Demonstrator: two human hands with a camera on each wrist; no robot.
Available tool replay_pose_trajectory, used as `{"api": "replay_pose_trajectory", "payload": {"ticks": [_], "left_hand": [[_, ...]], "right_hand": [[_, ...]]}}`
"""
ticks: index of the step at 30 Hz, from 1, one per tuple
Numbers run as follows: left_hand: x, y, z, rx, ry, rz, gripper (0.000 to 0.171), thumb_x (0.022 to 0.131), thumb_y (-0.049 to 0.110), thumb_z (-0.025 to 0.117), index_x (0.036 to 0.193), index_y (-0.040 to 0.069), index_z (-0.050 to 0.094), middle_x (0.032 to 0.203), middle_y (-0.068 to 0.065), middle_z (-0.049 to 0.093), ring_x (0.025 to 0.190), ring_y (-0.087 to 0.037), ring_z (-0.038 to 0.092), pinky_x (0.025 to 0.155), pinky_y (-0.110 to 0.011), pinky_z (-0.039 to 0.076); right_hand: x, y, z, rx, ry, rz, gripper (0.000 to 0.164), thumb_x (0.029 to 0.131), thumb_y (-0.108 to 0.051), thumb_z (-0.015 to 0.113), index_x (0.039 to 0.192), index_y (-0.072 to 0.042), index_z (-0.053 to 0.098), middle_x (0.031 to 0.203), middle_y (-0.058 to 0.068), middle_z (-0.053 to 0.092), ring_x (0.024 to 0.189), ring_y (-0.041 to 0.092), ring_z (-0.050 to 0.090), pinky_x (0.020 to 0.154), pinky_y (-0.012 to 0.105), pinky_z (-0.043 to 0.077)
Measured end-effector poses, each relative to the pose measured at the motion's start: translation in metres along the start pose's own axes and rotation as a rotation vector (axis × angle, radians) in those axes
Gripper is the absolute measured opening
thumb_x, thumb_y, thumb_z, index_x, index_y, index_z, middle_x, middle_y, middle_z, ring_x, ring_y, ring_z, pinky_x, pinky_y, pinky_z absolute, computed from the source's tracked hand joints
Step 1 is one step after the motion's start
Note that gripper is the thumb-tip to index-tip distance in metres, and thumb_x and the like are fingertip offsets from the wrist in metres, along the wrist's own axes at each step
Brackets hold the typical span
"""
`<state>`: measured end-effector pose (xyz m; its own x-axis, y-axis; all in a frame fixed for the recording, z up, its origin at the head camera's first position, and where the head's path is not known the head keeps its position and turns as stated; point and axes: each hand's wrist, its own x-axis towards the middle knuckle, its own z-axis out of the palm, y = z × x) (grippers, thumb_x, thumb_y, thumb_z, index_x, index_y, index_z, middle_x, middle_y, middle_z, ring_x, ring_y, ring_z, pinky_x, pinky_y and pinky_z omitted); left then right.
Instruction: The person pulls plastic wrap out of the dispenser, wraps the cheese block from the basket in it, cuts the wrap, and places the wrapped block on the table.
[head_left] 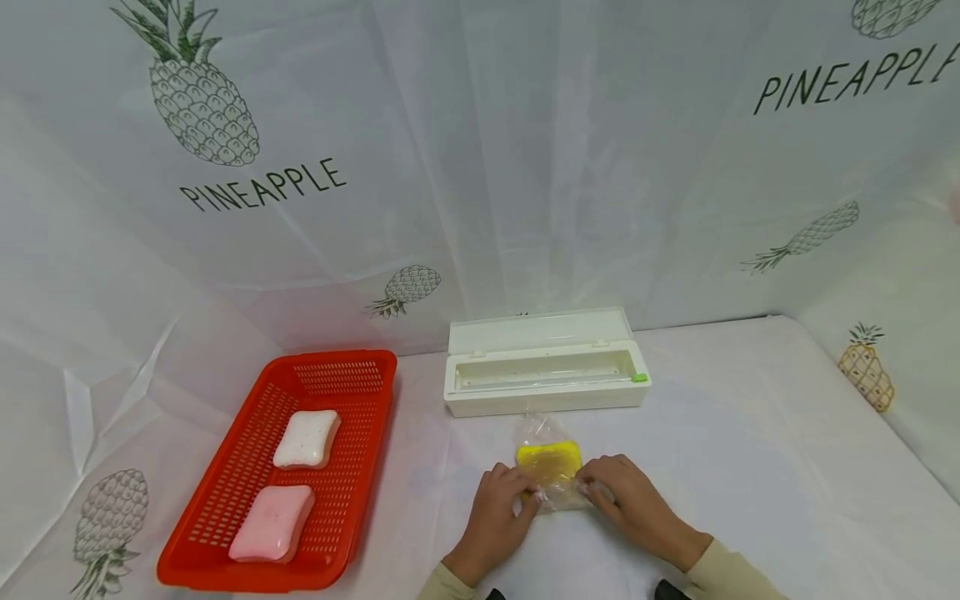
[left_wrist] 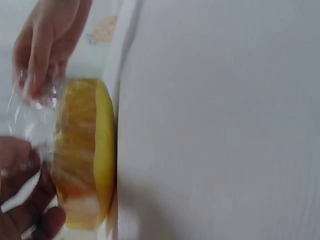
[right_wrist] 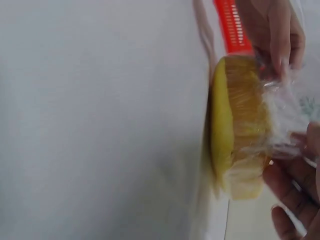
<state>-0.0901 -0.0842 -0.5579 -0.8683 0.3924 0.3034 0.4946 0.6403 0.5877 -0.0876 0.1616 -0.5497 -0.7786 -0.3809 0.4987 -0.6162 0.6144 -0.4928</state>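
Note:
A yellow bar of soap (head_left: 550,455) lies on the white-covered table with clear plastic wrap (head_left: 561,498) around it. At its near left side, my left hand (head_left: 498,515) pinches the wrap. On the right, my right hand (head_left: 636,505) pinches another part of the wrap between thumb and fingers. The left wrist view shows the film stretched over the yellow soap (left_wrist: 80,145), with loose film (left_wrist: 32,117) between the two hands. From the right wrist, the soap (right_wrist: 245,110) appears with crumpled film (right_wrist: 285,115) beside it.
Behind the soap stands a long white wrap dispenser (head_left: 547,404), lid up, with a green slider (head_left: 639,377). To the left, a red basket (head_left: 367,467) holds a white soap bar (head_left: 307,438) and a pink one (head_left: 272,523). A pineapple-print curtain (head_left: 510,167) hangs behind.

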Motion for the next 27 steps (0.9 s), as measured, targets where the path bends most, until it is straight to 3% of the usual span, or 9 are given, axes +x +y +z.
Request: {"api": "replay_pose_trajectory", "payload": {"ticks": [4, 7, 10, 15, 18, 22, 27], "left_hand": [[0.004, 0.006, 0.001, -0.129, 0.036, -0.182, 0.002, 0.099, 0.015, 0.073, 0.101, 0.016, 0.074, 0.086, 0.014, 0.065, 0.08, -0.002, 0.047, 0.074, -0.023, 0.037], [0.007, 0.008, 0.002, -0.18, 0.062, -0.246, 0.007, 0.096, 0.009, 0.072, 0.101, 0.015, 0.072, 0.082, 0.013, 0.064, 0.079, -0.003, 0.049, 0.075, -0.024, 0.037], [0.007, 0.01, 0.003, -0.167, 0.051, -0.247, 0.012, 0.093, 0.009, 0.073, 0.103, 0.015, 0.07, 0.083, 0.013, 0.063, 0.079, -0.004, 0.049, 0.075, -0.025, 0.037], [0.007, 0.009, 0.005, -0.105, -0.002, -0.242, 0.019, 0.093, 0.024, 0.078, 0.108, 0.016, 0.07, 0.086, 0.014, 0.057, 0.078, -0.002, 0.043, 0.073, -0.024, 0.034], [0.009, 0.008, 0.006, -0.142, 0.034, -0.273, 0.013, 0.094, 0.023, 0.079, 0.102, 0.016, 0.072, 0.084, 0.015, 0.061, 0.078, -0.001, 0.046, 0.073, -0.024, 0.036], [0.014, 0.009, 0.008, -0.213, 0.117, -0.315, 0.011, 0.093, 0.011, 0.079, 0.098, 0.013, 0.07, 0.073, 0.015, 0.067, 0.076, -0.001, 0.053, 0.074, -0.025, 0.041], [0.018, 0.01, 0.01, -0.203, 0.192, -0.354, 0.018, 0.086, 0.006, 0.078, 0.098, 0.011, 0.066, 0.061, 0.016, 0.065, 0.068, 0.0, 0.051, 0.069, -0.024, 0.041]], "right_hand": [[0.009, -0.005, 0.004, 0.022, -0.019, 0.136, 0.021, 0.09, -0.011, 0.083, 0.101, -0.022, 0.069, 0.087, -0.024, 0.064, 0.082, -0.001, 0.055, 0.071, 0.029, 0.05], [0.016, -0.007, 0.007, 0.076, -0.037, 0.227, 0.022, 0.09, -0.01, 0.083, 0.104, -0.016, 0.067, 0.079, -0.024, 0.06, 0.073, -0.005, 0.051, 0.065, 0.025, 0.045], [0.021, -0.008, 0.007, 0.14, -0.066, 0.294, 0.022, 0.092, -0.006, 0.081, 0.106, -0.011, 0.065, 0.075, -0.02, 0.06, 0.065, -0.006, 0.05, 0.06, 0.023, 0.044], [0.025, -0.008, 0.005, 0.219, -0.129, 0.377, 0.016, 0.095, -0.004, 0.074, 0.107, -0.007, 0.064, 0.075, -0.014, 0.064, 0.062, -0.003, 0.051, 0.056, 0.022, 0.045], [0.026, -0.006, 0.005, 0.236, -0.134, 0.398, 0.013, 0.096, -0.001, 0.07, 0.106, -0.008, 0.064, 0.077, -0.013, 0.067, 0.063, -0.003, 0.053, 0.056, 0.023, 0.045], [0.028, -0.007, 0.009, 0.189, -0.057, 0.411, 0.018, 0.092, 0.0, 0.076, 0.103, -0.008, 0.065, 0.078, -0.011, 0.066, 0.066, -0.001, 0.054, 0.059, 0.023, 0.046], [0.031, -0.008, 0.012, 0.124, 0.064, 0.478, 0.034, 0.084, -0.01, 0.09, 0.103, -0.008, 0.062, 0.081, -0.007, 0.057, 0.07, 0.003, 0.051, 0.06, 0.024, 0.044]]}}
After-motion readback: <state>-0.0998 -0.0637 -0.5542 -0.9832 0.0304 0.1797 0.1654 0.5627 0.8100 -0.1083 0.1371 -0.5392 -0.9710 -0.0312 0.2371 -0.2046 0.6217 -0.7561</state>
